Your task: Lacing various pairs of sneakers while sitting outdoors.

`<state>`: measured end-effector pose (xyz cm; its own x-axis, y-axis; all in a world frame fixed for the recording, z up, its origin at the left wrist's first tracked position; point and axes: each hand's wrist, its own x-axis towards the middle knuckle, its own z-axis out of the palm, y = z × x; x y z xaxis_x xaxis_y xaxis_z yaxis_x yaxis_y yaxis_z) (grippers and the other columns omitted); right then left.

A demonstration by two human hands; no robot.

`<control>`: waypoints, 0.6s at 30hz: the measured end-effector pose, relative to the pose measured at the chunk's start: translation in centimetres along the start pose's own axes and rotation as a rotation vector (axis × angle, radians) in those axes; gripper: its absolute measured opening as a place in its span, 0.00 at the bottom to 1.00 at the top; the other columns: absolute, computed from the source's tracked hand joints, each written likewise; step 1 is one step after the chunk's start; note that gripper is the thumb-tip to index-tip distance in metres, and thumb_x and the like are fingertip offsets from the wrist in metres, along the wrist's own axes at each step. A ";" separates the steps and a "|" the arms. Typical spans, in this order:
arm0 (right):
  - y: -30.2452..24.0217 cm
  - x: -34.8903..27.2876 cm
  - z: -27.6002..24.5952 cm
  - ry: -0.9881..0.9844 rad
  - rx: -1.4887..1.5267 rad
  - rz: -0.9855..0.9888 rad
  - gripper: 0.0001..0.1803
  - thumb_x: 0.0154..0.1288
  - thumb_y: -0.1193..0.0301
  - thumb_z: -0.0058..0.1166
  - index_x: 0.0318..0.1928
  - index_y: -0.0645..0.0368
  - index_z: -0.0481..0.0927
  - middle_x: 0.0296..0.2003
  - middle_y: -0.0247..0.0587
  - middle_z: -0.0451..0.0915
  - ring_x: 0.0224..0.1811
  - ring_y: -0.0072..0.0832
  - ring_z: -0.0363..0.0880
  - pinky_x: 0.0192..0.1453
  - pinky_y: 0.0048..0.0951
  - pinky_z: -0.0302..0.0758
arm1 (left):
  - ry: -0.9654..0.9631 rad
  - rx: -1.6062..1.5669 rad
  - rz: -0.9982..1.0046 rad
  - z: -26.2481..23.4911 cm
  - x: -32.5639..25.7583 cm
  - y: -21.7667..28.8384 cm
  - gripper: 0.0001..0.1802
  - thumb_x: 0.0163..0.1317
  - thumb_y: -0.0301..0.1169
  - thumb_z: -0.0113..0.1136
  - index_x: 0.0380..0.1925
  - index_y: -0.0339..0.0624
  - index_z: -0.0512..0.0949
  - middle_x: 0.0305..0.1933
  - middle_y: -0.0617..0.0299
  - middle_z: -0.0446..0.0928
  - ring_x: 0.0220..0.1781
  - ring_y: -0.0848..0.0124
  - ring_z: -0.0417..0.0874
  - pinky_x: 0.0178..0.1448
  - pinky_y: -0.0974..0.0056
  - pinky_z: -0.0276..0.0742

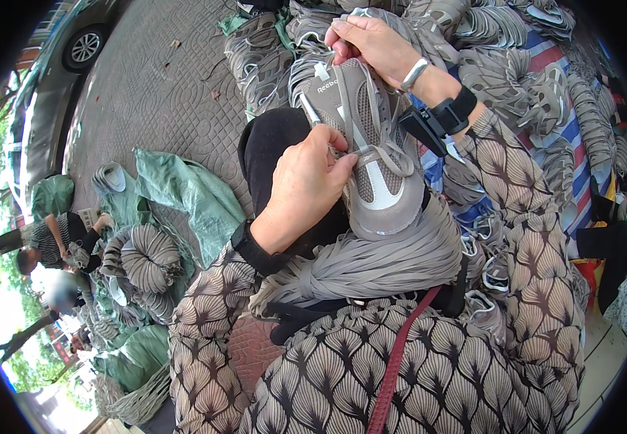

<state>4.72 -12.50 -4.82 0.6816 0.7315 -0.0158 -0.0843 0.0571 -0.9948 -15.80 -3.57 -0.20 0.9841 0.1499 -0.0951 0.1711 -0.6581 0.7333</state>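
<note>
A grey shoe upper (382, 195) with mesh panels and white trim lies across my lap. A flat grey shoelace (393, 158) runs through part of its eyelets, with a loose loop over the front. My left hand (303, 181) is closed in a pinch on the lace at the shoe's left side. Beyond the shoe's far end, my right hand (373, 49) is closed with its fingertips together; what they hold, if anything, is too small to make out. Under the shoe, a thick bundle of grey laces (378, 260) rests on my lap.
Stacks of grey shoe uppers (491, 29) crowd the far side and right, partly on a striped sheet (581, 173). Green sacks (190, 199) and coiled uppers (151, 257) lie on the paving at left. Other people (57, 242) sit beyond them, near a parked car (86, 47).
</note>
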 end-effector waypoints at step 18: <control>-0.1 -0.3 0.6 0.012 0.044 -0.002 0.16 0.73 0.64 0.39 0.37 0.60 0.76 0.24 0.29 0.74 0.29 0.18 0.76 0.40 0.20 0.76 | -0.508 -0.282 -0.103 -4.5 -0.6 0.3 0.05 0.59 0.25 0.57 0.31 0.37 0.72 0.18 0.77 0.64 0.20 0.88 0.61 0.23 0.76 0.55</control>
<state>4.12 -12.28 -4.68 0.6903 0.7233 -0.0150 -0.1146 0.0889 -0.9894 -16.55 -0.48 3.11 0.8743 -0.2156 -0.4349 0.3163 -0.4268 0.8473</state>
